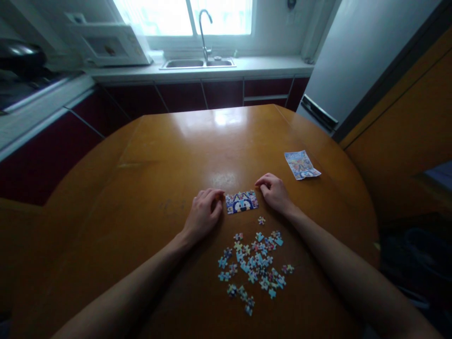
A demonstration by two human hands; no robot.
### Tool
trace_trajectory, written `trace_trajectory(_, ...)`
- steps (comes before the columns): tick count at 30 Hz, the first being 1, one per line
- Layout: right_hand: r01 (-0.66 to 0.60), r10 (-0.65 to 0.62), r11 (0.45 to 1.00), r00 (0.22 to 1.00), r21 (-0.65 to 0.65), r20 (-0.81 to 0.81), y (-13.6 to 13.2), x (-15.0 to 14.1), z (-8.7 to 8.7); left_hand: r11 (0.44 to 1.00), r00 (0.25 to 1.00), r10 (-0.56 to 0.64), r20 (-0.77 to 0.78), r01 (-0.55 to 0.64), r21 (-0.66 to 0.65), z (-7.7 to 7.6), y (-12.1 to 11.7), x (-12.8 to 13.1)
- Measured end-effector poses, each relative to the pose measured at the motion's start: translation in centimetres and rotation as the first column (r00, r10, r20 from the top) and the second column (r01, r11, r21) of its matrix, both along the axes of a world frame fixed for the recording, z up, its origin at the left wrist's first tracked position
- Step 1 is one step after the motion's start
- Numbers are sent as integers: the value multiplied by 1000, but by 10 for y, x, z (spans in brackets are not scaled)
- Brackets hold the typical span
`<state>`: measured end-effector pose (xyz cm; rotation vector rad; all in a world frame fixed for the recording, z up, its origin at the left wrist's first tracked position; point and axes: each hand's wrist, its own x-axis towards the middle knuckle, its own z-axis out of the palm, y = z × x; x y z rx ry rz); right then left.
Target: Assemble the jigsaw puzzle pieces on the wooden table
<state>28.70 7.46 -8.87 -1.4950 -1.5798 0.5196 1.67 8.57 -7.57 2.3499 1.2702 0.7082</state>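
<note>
A partly joined jigsaw puzzle (242, 202) lies flat on the table, with a blue and white cartoon dog's face on it. My left hand (205, 212) rests at its left side, fingers curled and closed, the fingertips against its upper left edge. By the upper right corner is my right hand (276, 192), its fingers bent and drawn together; whatever is between them is too small to make out. One loose jigsaw piece (261, 220) lies just below the puzzle. Nearer to me, between my forearms, spreads a pile of loose jigsaw pieces (259, 261), mostly light blue and mixed colours.
The wooden table (169, 155) has a rounded outline. A creased picture sheet (302, 165) lies beyond my right hand. Past the table are a counter with a sink (185, 64), a white microwave-like box (109, 44), a hob with a dark pan (21, 56) and a fridge (356, 52).
</note>
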Motion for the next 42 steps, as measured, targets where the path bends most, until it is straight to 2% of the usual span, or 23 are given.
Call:
trace_trajectory(23, -9, 9, 1000, 1000, -13, 10, 0, -2, 1, 1000, 1000, 4, 15, -4, -12, 1, 0, -1)
trace_trajectory(34, -3, 3, 1000, 1000, -1, 6, -1, 2, -2, 997, 991, 50, 128, -43, -57, -1, -2, -1)
trace_trajectory(42, -5, 5, 1000, 1000, 5, 21, -1, 3, -3, 997, 993, 56, 104, -50, -57, 1, -4, 1)
